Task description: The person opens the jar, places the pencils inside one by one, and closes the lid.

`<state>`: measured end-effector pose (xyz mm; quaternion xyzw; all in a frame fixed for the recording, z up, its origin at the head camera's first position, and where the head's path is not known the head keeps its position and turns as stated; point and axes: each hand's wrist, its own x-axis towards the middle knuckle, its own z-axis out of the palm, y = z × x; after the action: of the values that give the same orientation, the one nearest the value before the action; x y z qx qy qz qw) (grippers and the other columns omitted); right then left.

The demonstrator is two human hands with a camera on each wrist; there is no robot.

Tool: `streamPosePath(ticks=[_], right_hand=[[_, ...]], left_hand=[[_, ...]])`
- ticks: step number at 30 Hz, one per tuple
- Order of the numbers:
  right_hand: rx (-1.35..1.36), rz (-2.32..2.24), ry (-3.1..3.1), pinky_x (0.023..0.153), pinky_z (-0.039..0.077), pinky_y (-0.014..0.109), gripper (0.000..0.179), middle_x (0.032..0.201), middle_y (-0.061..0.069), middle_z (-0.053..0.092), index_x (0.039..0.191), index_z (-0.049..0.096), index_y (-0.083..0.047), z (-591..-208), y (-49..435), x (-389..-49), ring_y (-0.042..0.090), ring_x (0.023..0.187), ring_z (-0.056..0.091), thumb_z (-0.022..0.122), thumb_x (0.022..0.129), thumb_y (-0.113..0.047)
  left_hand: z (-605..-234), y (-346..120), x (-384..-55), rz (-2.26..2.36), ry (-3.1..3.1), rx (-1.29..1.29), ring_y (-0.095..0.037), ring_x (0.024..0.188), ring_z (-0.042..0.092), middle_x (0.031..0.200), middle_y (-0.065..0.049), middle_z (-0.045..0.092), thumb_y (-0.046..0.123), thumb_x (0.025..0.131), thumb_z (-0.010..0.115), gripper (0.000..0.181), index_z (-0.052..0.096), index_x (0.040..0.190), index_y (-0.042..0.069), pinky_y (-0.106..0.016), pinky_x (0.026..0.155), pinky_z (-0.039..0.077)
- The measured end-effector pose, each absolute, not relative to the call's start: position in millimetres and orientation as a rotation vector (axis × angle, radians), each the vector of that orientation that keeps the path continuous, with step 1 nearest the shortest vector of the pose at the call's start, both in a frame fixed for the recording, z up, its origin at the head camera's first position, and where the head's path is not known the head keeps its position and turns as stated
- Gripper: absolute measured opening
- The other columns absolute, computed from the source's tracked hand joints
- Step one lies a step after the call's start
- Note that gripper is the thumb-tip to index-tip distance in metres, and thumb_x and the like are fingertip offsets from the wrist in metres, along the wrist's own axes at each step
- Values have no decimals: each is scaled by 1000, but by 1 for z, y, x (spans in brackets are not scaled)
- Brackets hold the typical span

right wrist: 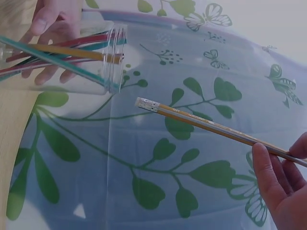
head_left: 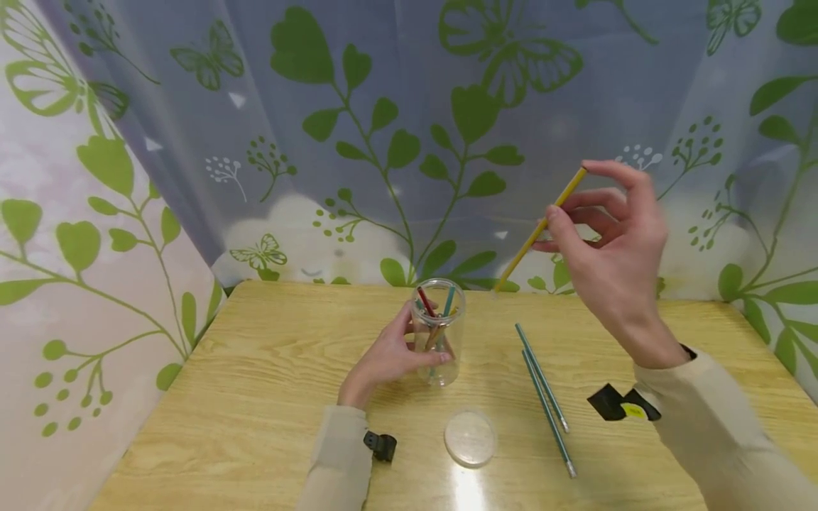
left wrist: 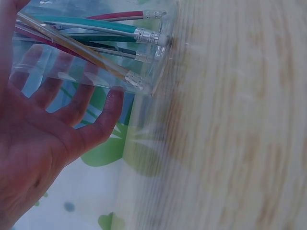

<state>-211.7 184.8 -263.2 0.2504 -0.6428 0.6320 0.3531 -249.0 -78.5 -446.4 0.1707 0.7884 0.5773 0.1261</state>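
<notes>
My left hand [head_left: 396, 349] grips a clear jar [head_left: 447, 370] standing upright on the table, thumb in front and fingers behind. Inside are several red, teal and yellow pencils; the left wrist view shows their eraser ends down at the base, with a teal pencil [left wrist: 86, 23] among them. Raised above the table to the right, my right hand [head_left: 616, 248] pinches a yellow pencil [head_left: 524, 253] near its upper end. That pencil slants down toward the jar, and the right wrist view shows its eraser end [right wrist: 147, 104] leading, apart from the jar's mouth.
Two teal pencils [head_left: 542, 378] lie side by side on the wooden table [head_left: 268, 397], right of the jar. A round clear lid [head_left: 470, 438] lies flat in front of the jar. Behind the table hangs a leaf-patterned curtain [head_left: 396, 213].
</notes>
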Motion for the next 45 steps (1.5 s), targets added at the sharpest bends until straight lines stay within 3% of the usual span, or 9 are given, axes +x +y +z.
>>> streamPosePath(ticks=[5, 12, 20, 29, 34, 38, 45], right_hand=[[700, 1616, -1654, 66, 62, 26, 48, 93, 4, 67, 133, 53, -2, -260, 174, -215, 13, 78, 74, 65, 89, 14], [768, 1609, -1624, 68, 63, 30, 44, 93, 3, 67, 130, 51, 7, -267, 155, -215, 14, 79, 75, 67, 89, 12], [846, 1553, -1663, 69, 63, 27, 42, 92, 8, 66, 126, 48, 13, -278, 137, -221, 13, 81, 71, 67, 89, 12], [850, 1430, -1791, 70, 61, 20, 42, 92, 20, 67, 124, 52, 10, -295, 126, -230, 1, 84, 68, 70, 86, 16], [788, 1386, -1866, 70, 59, 15, 39, 94, 18, 68, 123, 57, 6, -309, 125, -235, -2, 85, 67, 70, 87, 12], [773, 1333, -1914, 69, 58, 14, 38, 94, 16, 70, 122, 59, 4, -318, 126, -239, 0, 83, 67, 71, 87, 11], [787, 1300, -2021, 69, 59, 18, 39, 95, 14, 72, 125, 63, 0, -331, 126, -246, 19, 82, 72, 72, 87, 8]], left_hand=[[-446, -78, -251, 1689, 2287, 508, -29, 133, 55, 147, 6, 51, 29, 79, 90, 103, 24, 153, 58, -50, 99, 54], [-446, -77, -253, 1702, 2294, 534, -28, 135, 52, 145, 4, 53, 27, 79, 90, 95, 34, 152, 49, -50, 102, 53], [-448, -77, -252, 1686, 2296, 531, -29, 136, 51, 148, 2, 51, 31, 80, 89, 100, 26, 154, 53, -50, 102, 53], [-446, -79, -250, 1681, 2275, 531, -32, 130, 57, 143, 0, 54, 31, 82, 88, 96, 28, 155, 49, -49, 97, 55], [-446, -77, -251, 1676, 2322, 533, -26, 135, 53, 150, 8, 49, 30, 80, 89, 101, 25, 155, 52, -48, 103, 53], [-446, -76, -251, 1671, 2331, 538, -25, 136, 51, 152, 11, 47, 30, 79, 90, 103, 24, 155, 54, -48, 105, 51], [-447, -75, -251, 1696, 2298, 536, -24, 135, 51, 156, 4, 45, 29, 79, 90, 105, 24, 157, 51, -47, 106, 51]])
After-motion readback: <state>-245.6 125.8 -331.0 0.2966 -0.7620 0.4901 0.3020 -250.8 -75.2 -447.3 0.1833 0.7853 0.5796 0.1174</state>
